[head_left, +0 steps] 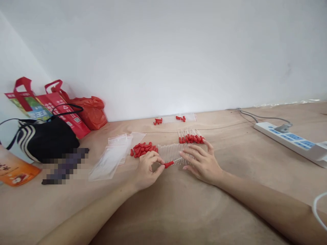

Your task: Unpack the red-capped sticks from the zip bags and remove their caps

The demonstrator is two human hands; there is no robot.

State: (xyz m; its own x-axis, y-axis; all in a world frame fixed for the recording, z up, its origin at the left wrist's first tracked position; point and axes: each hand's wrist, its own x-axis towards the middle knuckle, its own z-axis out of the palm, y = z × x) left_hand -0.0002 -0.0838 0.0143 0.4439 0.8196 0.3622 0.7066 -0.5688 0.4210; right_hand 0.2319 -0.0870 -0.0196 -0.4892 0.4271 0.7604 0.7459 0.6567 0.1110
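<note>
My left hand [149,170] pinches a red rubber dropper bulb [169,164] between thumb and index finger. A thin glass dropper tube [178,159] runs from the bulb's right end to the fingers of my right hand [203,162], which hold its other end. Under and behind both hands lies a row of bare glass tubes [167,152] side by side. Beside my left hand is a pile of loose red bulbs [144,148]. Behind my right hand, several droppers with red bulbs fitted [192,138] lie with their glass ends toward the wall.
Clear zip bags [109,160] lie left of the bulbs. Near the wall is another clear bag [171,118] with red bulbs around it. A black bag [51,137], a red plastic bag [90,110] and an orange pouch [19,168] stand at left. A power strip [291,139] lies at right.
</note>
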